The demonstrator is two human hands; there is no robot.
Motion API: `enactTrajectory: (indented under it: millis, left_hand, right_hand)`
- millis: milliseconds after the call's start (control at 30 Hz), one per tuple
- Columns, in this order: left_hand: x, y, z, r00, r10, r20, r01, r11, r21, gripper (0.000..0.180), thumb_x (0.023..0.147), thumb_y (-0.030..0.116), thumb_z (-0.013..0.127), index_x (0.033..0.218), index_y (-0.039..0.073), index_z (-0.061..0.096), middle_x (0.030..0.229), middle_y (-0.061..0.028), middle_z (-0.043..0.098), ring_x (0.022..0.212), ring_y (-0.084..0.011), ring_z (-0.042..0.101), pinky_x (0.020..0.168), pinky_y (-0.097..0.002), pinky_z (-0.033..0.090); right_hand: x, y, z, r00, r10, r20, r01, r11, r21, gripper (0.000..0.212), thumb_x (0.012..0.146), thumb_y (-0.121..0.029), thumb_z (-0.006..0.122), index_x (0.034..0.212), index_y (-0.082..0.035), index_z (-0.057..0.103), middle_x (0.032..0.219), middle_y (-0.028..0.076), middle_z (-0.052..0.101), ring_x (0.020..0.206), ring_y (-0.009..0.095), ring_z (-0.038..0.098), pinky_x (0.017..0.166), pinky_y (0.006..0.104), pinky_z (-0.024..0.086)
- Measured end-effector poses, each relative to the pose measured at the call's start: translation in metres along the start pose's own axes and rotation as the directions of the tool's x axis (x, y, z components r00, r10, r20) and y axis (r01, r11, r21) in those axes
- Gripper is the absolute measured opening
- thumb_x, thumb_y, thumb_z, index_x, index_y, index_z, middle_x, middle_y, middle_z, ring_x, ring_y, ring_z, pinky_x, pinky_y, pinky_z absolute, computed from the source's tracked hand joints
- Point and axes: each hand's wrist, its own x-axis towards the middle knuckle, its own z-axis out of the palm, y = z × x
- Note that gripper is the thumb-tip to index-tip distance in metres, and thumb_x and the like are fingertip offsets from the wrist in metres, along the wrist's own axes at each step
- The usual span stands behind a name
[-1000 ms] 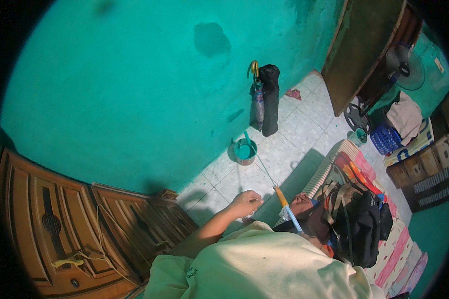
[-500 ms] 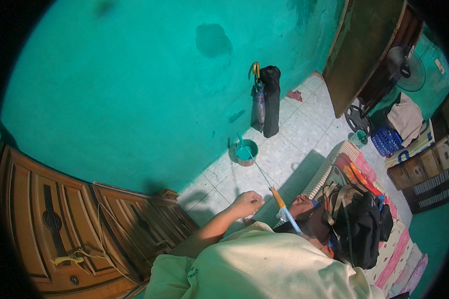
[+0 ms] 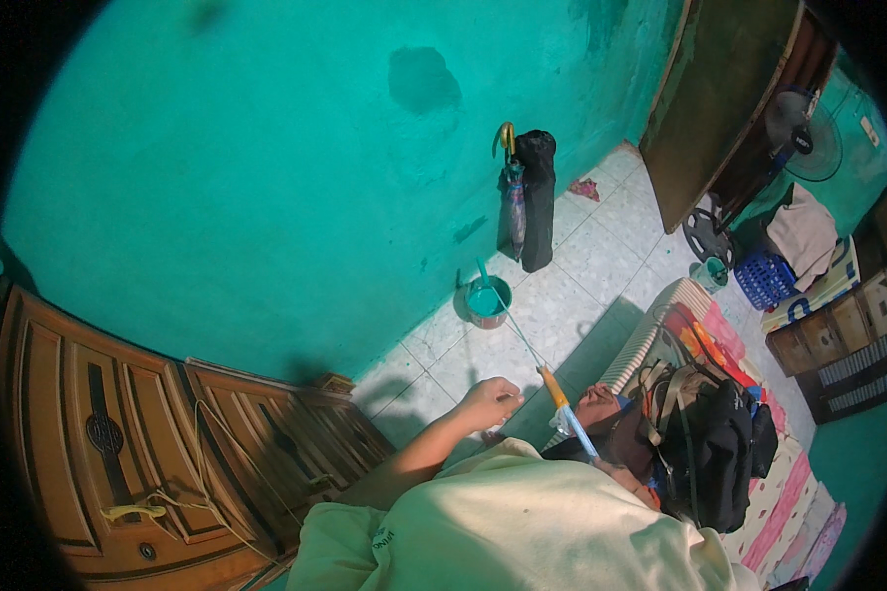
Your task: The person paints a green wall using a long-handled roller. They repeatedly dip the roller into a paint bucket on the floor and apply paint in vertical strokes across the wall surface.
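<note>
A long paint roller (image 3: 558, 388) slants down from the bucket toward my right side. Its thin metal rod leads to an orange-brown grip, then a light blue shaft. Close to my body, my right hand (image 3: 623, 477) is closed round the lower end of this shaft, its fingers partly hidden. The teal-coated roller head rests in the paint bucket (image 3: 488, 320), which holds teal paint on the tiles beside the wall. My left hand (image 3: 491, 404) hangs in the air left of the shaft. Its fingers are curled in, and what they hold, if anything, is hidden.
A painted teal wall (image 3: 246, 197) rises ahead. Against it lean an umbrella (image 3: 515, 202) and a long black bag (image 3: 536, 212). Wooden cabinet doors (image 3: 148, 424) stand at left. At right are a bed (image 3: 764, 512) piled with bags (image 3: 715, 443), a blue basket (image 3: 762, 281) and a fan (image 3: 803, 138).
The roller head has tilted slightly in the bucket, and the shaft has shifted a little to the right. My left hand has stayed nearly still.
</note>
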Motion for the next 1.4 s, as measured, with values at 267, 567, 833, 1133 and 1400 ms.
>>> enactTrajectory:
  millis: [267,567,833,1133,1400]
  left_hand:
    - [0.0,0.001,-0.002,0.999,-0.03,0.037,0.029,0.999,0.026,0.041,0.093,0.028,0.068,0.121,-0.001,0.058,0.105,-0.0102,0.067,0.085,-0.0163,0.066,0.066,-0.0291,0.055]
    - [-0.002,0.003,-0.003,0.999,-0.037,0.027,0.036,0.999,0.024,0.039,0.093,0.027,0.067,0.12,0.0,0.058,0.104,-0.0086,0.067,0.085,-0.0155,0.066,0.066,-0.029,0.055]
    - [-0.002,0.003,-0.003,0.999,-0.032,0.02,0.031,0.999,0.036,0.038,0.093,0.026,0.067,0.119,-0.001,0.059,0.104,-0.0099,0.067,0.084,-0.0159,0.067,0.065,-0.0288,0.055]
    - [-0.005,0.006,-0.004,0.999,-0.031,0.03,0.029,0.999,0.037,0.041,0.093,0.026,0.067,0.121,-0.003,0.058,0.105,-0.0125,0.067,0.087,-0.0187,0.068,0.067,-0.0304,0.056]
    - [-0.004,0.003,-0.004,0.999,-0.029,0.032,0.028,0.999,0.039,0.041,0.093,0.027,0.067,0.121,-0.002,0.058,0.106,-0.0123,0.067,0.087,-0.0188,0.068,0.068,-0.0311,0.057]
  right_hand:
    - [-0.02,-0.021,0.005,1.0,-0.006,-0.013,0.005,0.999,-0.05,0.067,0.088,-0.062,0.061,0.119,-0.003,0.069,0.087,0.01,0.065,0.07,0.018,0.055,0.063,0.0321,0.044]
    - [0.042,0.027,-0.001,0.994,-0.106,0.011,0.106,0.994,0.017,0.067,0.088,-0.062,0.061,0.106,0.002,0.071,0.085,0.011,0.066,0.072,0.02,0.057,0.065,0.0338,0.046]
    - [0.035,0.02,-0.002,0.997,-0.08,0.009,0.08,0.994,-0.074,0.075,0.086,-0.066,0.06,0.122,-0.001,0.067,0.096,0.014,0.067,0.081,0.022,0.059,0.073,0.0359,0.048]
    - [0.028,0.013,0.002,1.0,-0.002,0.008,0.002,0.998,-0.059,0.072,0.086,-0.065,0.059,0.126,-0.005,0.066,0.096,0.013,0.066,0.08,0.021,0.057,0.072,0.0356,0.046]
    - [0.022,0.002,0.003,0.999,-0.031,0.011,0.032,0.996,-0.086,0.072,0.088,-0.064,0.057,0.127,-0.003,0.065,0.083,0.009,0.062,0.07,0.018,0.052,0.064,0.034,0.043]
